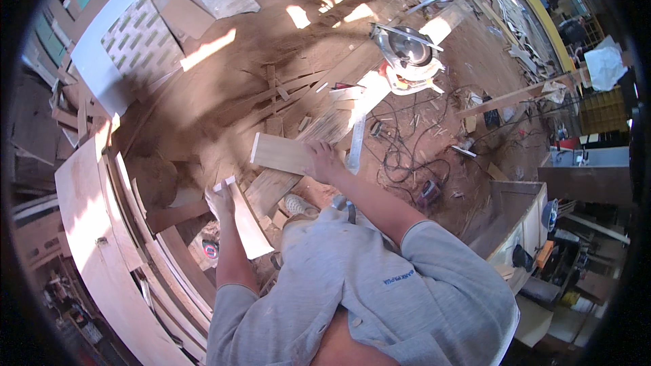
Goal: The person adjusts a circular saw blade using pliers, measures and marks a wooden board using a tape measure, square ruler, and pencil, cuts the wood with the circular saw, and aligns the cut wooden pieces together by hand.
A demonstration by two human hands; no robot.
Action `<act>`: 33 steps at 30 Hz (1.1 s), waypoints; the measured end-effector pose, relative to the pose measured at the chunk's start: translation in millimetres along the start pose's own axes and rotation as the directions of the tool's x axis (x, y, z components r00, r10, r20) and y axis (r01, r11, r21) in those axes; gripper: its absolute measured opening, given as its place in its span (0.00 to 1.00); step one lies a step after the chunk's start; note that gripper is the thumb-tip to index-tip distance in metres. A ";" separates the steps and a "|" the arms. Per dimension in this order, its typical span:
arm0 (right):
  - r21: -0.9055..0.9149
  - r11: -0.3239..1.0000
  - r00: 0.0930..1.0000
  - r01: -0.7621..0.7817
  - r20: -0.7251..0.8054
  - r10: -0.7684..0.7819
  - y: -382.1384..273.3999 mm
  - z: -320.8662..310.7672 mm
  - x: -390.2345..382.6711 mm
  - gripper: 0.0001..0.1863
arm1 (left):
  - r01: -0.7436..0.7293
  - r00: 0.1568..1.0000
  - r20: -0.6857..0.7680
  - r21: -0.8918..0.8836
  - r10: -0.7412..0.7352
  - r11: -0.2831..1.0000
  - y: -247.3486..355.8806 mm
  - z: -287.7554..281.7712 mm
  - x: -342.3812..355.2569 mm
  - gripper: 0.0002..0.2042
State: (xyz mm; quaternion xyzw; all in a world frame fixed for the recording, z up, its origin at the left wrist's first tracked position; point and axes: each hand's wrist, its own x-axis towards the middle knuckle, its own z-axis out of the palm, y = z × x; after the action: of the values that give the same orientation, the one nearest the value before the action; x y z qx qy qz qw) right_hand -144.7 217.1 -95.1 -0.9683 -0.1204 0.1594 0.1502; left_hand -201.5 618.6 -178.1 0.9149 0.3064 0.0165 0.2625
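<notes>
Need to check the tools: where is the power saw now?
In the head view, the power saw is right of centre toward the top, by the long plank, beyond the right hand.

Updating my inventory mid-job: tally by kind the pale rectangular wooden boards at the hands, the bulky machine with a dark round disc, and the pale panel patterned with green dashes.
Pale rectangular wooden boards, at the bare left hand and bare right hand: 2
Bulky machine with dark round disc: 1
Pale green-dashed panel: 1
Total: 4
</notes>
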 end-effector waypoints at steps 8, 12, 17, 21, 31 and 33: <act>0.261 0.963 0.945 -0.064 -0.293 0.143 82.8 -33.9 -41.2 0.40 | 0.065 0.986 -0.160 0.121 -0.046 0.990 31.1 0.7 -31.9 0.46; 0.460 0.888 0.782 -0.001 -0.553 0.287 152.1 -88.8 -51.3 0.29 | -0.137 0.917 -0.341 0.219 0.207 0.966 94.2 8.7 -64.5 0.44; 0.774 0.563 0.471 0.290 -0.628 0.620 260.3 -197.3 -59.4 0.09 | -0.466 0.869 -0.264 -0.155 0.418 0.871 251.8 23.3 -120.8 0.37; 0.775 0.538 0.432 0.333 -0.632 0.643 371.6 -244.9 -45.9 0.07 | -0.667 0.742 -0.195 -0.318 0.641 0.674 401.1 58.6 -177.9 0.35; 0.879 0.453 0.867 0.151 -0.338 0.366 487.9 -262.7 26.0 0.15 | -0.945 0.257 0.058 -0.193 0.965 0.264 730.6 151.2 -232.8 0.52; 0.875 0.467 0.922 0.127 -0.277 0.270 502.6 -270.8 32.2 0.15 | -0.947 0.294 0.125 -0.097 0.948 0.306 742.8 159.8 -229.3 0.52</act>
State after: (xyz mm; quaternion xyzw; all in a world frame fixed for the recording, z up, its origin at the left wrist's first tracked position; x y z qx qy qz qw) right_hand 71.4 -307.6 -24.5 -0.7665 0.0520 0.0148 0.6400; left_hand 52.8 -88.0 78.5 0.9170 -0.3132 0.0959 0.2276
